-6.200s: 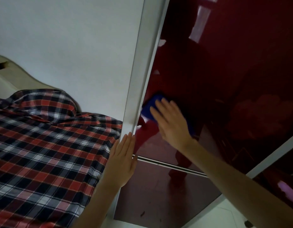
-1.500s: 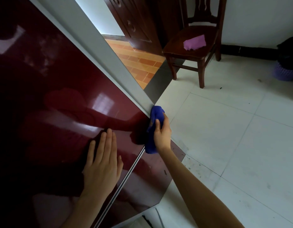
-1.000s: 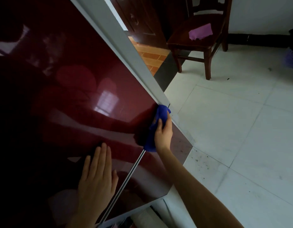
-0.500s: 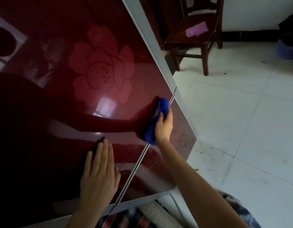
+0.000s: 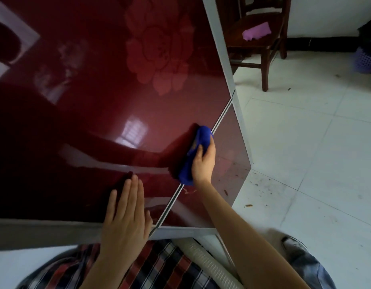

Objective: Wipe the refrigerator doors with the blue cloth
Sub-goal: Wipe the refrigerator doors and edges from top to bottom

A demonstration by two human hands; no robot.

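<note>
Blue cloth (image 5: 198, 151) slid down the door seam, bunched inside right hand's (image 5: 203, 163) closed grip

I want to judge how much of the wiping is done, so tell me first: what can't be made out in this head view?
- Refrigerator doors: cut off by the top and left edges; the left part is in dark shadow, glare elsewhere.
- Door surface under the blue cloth and right hand: covered.
- Surface under the flat left hand: covered.
- Specks on the lower door: too small to tell dirt from reflection.
</note>
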